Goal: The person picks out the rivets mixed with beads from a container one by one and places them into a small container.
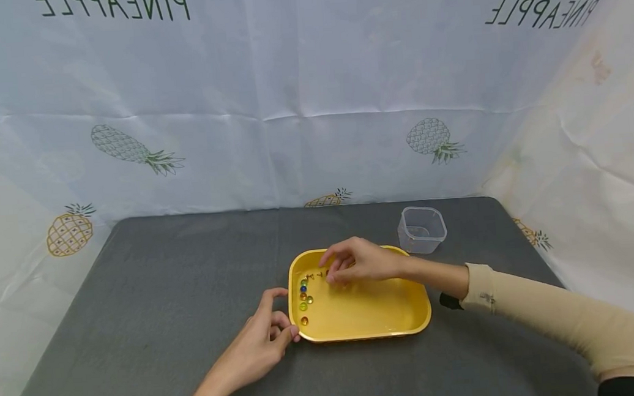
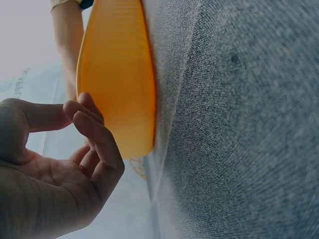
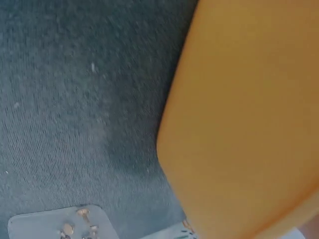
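A yellow tray (image 1: 369,311) lies on the dark table. My left hand (image 1: 260,340) holds its left end, thumb at the near corner and bent fingers against the outer wall. Inside, along the left wall, lie several coloured glass marbles (image 1: 303,296). Near the far left corner are several small gold-coloured pieces (image 1: 310,276), too small to identify in the head view. My right hand (image 1: 365,261) reaches over the far rim, fingers bent down beside these pieces. A dark speck shows at its fingertips; whether they pinch it is unclear. The right wrist view misses those fingers.
Behind the tray's far right corner stands a clear plastic box (image 1: 422,230). In the right wrist view, several small copper-coloured pieces with round heads (image 3: 69,229) lie in it. A pineapple-print cloth (image 1: 269,152) hangs behind the table (image 1: 205,261).
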Motion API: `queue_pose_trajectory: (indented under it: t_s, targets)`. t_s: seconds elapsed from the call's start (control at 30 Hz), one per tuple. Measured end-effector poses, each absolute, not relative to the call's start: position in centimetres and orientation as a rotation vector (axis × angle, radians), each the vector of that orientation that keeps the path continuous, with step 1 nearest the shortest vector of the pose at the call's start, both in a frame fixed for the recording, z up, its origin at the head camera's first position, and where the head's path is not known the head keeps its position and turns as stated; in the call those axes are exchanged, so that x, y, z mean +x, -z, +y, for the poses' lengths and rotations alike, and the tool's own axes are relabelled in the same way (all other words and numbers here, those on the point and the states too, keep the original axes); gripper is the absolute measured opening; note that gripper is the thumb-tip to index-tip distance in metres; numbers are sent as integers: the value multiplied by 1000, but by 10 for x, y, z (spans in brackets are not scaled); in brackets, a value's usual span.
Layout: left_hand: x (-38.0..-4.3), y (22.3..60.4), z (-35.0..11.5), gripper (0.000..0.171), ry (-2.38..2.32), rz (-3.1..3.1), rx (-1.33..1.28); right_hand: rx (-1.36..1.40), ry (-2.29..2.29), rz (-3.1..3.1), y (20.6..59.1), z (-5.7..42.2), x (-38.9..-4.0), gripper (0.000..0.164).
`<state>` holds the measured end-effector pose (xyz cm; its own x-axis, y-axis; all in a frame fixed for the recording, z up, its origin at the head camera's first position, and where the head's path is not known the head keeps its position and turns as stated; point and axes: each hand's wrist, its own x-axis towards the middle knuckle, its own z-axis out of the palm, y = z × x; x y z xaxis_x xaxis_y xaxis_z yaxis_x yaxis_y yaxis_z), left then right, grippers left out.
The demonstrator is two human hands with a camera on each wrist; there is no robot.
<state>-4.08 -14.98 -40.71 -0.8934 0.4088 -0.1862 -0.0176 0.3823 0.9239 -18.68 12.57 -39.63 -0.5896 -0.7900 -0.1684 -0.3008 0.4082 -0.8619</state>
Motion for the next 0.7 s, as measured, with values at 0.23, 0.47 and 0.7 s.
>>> queue_pose_trajectory:
  t_s: [0.23,0.47,0.7]
  targets:
    - [-42,407,-149,62,-1524,2255,323,-858,1168,2123,406,124,-182,40]
    - [-42,406,-151,62,-1543,2240,337,-815,1180,2106,415,123,-180,48]
    - [-44,405,-150,61,-1519,2255,329,-771,1182,2101,419,120,-180,50]
